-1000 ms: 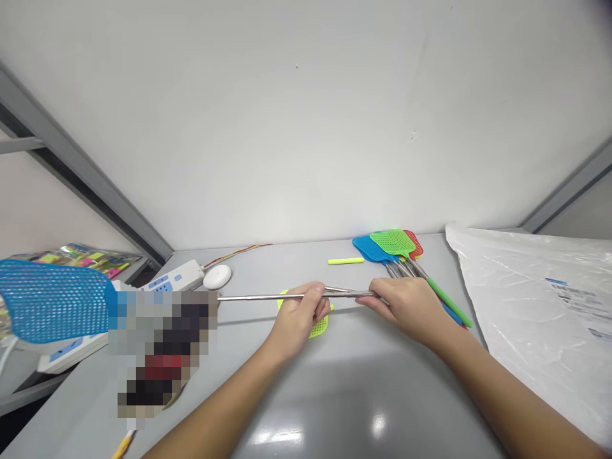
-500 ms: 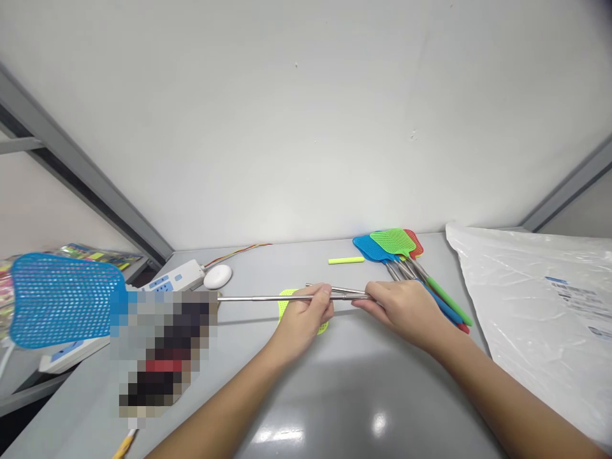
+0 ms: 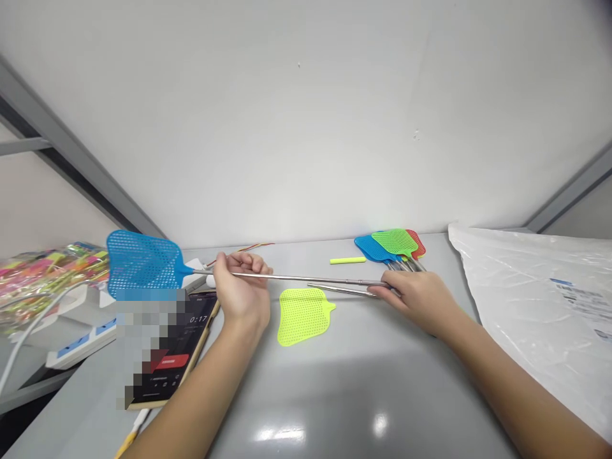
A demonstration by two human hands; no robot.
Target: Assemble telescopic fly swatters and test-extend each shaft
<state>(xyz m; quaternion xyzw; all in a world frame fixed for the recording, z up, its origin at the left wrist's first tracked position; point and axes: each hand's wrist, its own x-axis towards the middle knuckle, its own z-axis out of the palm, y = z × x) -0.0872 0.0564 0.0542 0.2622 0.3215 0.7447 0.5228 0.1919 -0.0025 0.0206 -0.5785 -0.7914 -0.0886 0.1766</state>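
A blue fly swatter [image 3: 143, 261] is held crosswise over the table, its perforated head to the left and its thin metal shaft running right. My left hand [image 3: 243, 293] is palm up near the head, thumb and curled fingers loosely around the shaft. My right hand [image 3: 421, 299] grips the shaft's right end together with a second, loose metal rod [image 3: 339, 291] that points left. Below the shafts, a yellow-green swatter head [image 3: 305, 315] lies flat without a shaft. A yellow-green handle sleeve [image 3: 347, 260] lies behind it.
Several swatters with blue, green and red heads [image 3: 394, 242] are piled behind my right hand. A white plastic bag [image 3: 540, 306] covers the right side. At left are a partly pixelated phone [image 3: 191, 344], a power strip [image 3: 83, 344] and packaged colourful items [image 3: 62, 271]. A wall stands behind.
The blue swatter head has moved right and its shaft looks shorter. My left hand has shifted left toward the head, turned palm up, and uncovered the yellow-green swatter head.
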